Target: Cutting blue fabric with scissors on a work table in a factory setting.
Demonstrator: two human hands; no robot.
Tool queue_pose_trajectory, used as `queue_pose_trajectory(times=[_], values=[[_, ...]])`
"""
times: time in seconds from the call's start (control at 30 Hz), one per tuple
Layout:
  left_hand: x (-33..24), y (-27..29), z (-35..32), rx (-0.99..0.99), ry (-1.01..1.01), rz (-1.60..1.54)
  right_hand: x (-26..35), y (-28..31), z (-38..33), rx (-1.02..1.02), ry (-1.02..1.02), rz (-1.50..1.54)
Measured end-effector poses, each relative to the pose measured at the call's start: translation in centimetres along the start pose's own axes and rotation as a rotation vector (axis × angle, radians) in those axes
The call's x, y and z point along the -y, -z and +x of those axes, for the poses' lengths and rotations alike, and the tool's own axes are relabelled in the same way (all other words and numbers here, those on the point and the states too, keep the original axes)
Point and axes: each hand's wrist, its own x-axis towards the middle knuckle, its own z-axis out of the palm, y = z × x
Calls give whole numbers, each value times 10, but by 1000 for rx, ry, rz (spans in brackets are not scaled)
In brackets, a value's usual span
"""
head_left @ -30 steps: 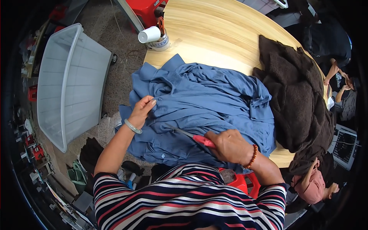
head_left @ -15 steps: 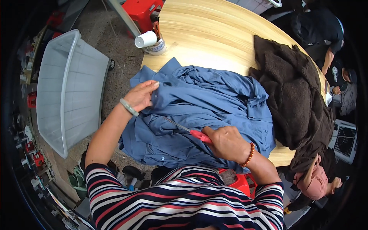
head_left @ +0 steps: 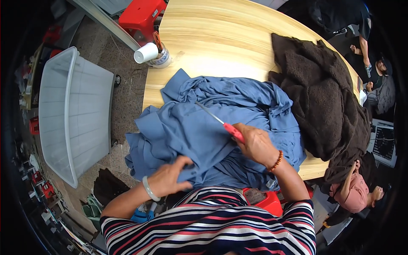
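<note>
A: Blue garment [head_left: 178, 134]?
B: Dial centre, heaped on the table [head_left: 212, 34].
A: Right hand [head_left: 257, 146]?
B: Toward four o'clock, closed around a red-handled tool [head_left: 233, 132] that points toward ten.
A: Left hand [head_left: 166, 177]?
B: Seven o'clock, fingers spread (blurred; contact with garment uncertain).
A: Brown cloth [head_left: 321, 91]?
B: Two o'clock, beside the garment.

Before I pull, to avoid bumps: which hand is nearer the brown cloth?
Right: the right hand is left of the brown cloth; the left hand is much farther left.

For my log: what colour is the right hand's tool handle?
The handle is pinkish red, clearest in the head view.
</note>
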Motion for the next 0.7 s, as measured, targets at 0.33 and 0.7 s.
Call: queue_pose_trajectory(times=[0.33, 0.7], values=[[-7, 80, 54, -496, 3, 444, -19, 16, 0, 66, -56, -11], [69, 130, 235, -703, 264, 850, -161, 26, 84, -319, -313, -173]])
